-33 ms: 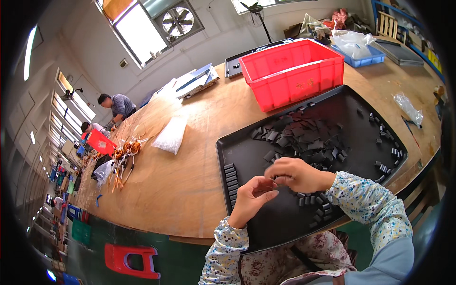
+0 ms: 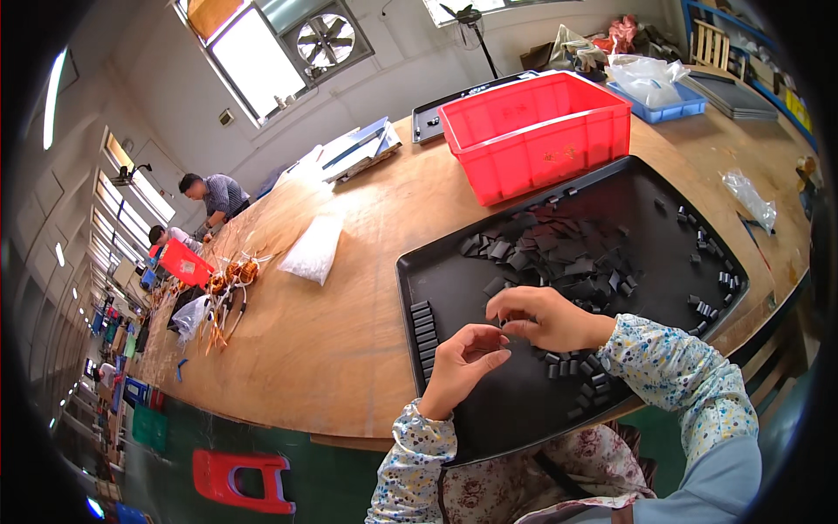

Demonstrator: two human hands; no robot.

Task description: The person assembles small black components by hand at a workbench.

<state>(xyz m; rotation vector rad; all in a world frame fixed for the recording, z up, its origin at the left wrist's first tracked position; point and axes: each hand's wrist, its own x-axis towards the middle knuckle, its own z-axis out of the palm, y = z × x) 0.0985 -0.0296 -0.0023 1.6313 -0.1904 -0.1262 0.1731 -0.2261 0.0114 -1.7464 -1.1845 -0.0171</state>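
Too many to count, the small black pieces [image 2: 580, 265] lie heaped just beyond the right hand [image 2: 550, 319], with more nearer the body and one column left of the left hand [image 2: 463, 364], all in one black tray [image 2: 489, 428]. Since the earlier frame only the right hand's fingers have shifted slightly; both hands are curled, fingertips close together, their grip unclear. One red bin [image 2: 550, 160] stands at the tray's far rim.

Remotely, I logged a bare left hand [image 2: 463, 367] and right hand [image 2: 552, 320]. Left sleeve [image 2: 414, 461] and right sleeve [image 2: 679, 368] were pale, speckled blue and yellow; grey-blue cloth [image 2: 717, 489] bordered the latter. Pale floral fabric [image 2: 496, 482] with a dark strap [image 2: 559, 474] covered the front.
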